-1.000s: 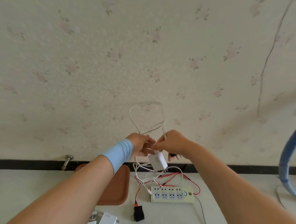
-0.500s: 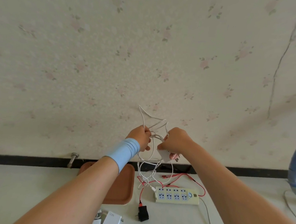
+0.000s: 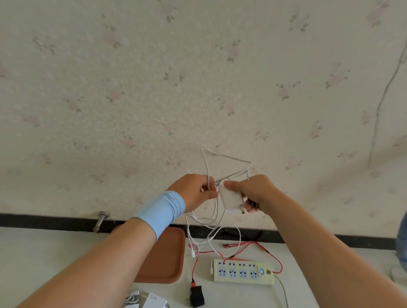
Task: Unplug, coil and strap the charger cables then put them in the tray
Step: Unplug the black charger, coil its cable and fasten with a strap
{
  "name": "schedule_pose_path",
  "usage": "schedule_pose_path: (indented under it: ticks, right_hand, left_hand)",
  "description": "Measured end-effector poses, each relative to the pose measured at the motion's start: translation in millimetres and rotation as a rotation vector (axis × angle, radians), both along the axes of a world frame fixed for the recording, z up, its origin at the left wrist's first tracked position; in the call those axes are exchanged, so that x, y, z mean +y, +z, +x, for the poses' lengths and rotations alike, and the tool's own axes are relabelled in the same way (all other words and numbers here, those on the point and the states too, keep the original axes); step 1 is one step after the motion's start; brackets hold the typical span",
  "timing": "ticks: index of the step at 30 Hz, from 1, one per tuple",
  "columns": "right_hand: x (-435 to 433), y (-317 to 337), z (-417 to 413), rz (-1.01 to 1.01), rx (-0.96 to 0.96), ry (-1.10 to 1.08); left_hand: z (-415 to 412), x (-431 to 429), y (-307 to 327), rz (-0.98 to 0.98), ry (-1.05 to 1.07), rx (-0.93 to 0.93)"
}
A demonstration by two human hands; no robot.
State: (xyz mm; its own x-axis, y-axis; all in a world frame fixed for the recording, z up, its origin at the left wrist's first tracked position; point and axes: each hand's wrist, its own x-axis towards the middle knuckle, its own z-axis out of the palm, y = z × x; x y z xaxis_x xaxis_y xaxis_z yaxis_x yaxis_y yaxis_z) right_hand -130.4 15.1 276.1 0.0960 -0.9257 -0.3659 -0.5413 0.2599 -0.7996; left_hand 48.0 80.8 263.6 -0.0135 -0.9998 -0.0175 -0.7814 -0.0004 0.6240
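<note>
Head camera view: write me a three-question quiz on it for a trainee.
1. True or false: a charger is plugged into the power strip.
2. Where does the black plug lie? A: in the tray. B: on the table. C: on the power strip.
3. Fill in: the tray sits to the ___ of the power strip.

Key
1. False: its sockets are bare. The right hand holds a white charger, and the left hand grips the white cable.
2. B.
3. Left.
</note>
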Motion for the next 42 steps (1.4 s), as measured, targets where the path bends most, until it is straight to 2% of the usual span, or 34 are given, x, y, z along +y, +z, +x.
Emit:
schedule_pose_path:
  ticks: [4, 8, 11, 15, 18, 24, 27, 31, 36, 39, 42]
  right_hand:
    - [-7.5, 8.6, -11.8, 0.161, -0.271, -0.203]
    - [-9.7, 0.9, -11.7, 0.124, -0.324, -0.303]
    - [-1.9, -3.8, 1.0, 0.111, -0.32, -0.247]
    - [8.3, -3.5, 15.4, 0.141, -0.33, -0.153]
    - [11.6, -2.2, 14.5, 0.295, -0.412, -0.116]
    - [13.6, -0.1, 12.6, 0.372, -0.484, 0.104]
    - [16.7, 1.8, 10.8, 0.326, -0.462, 0.216]
    - [17.5, -2.5, 3.6, 0.228, -0.426, 0.255]
    - [17.7, -4.0, -5.8, 0.273, -0.507, 0.217]
    - [15.4, -0.6, -11.9, 0.292, -0.546, 0.2]
    - [10.7, -5.2, -14.7, 0.128, -0.39, 0.147]
  left_hand:
    - [0.2, 5.4, -0.4, 0.109, -0.111, -0.083]
    - [-10.6, 7.6, 5.9, -0.053, -0.103, 0.146]
    - [-15.7, 4.4, 7.9, -0.212, -0.186, 0.049]
    - [-18.9, 3.8, 9.2, -0.195, -0.242, -0.115]
    - [-19.2, 7.1, 16.4, -0.182, -0.263, -0.073]
    - [-4.3, 0.0, 19.0, -0.138, 0.007, -0.058]
    - [0.7, -5.9, 19.5, -0.069, 0.07, -0.017]
    - [-3.3, -8.4, 19.4, -0.024, 0.006, -0.036]
    - [-11.2, -10.6, 12.3, 0.065, -0.096, -0.03]
    - [-20.1, -12.0, 15.0, -0.011, -0.051, -0.048]
    - [-25.2, -12.0, 21.3, 0.12, 0.004, -0.055]
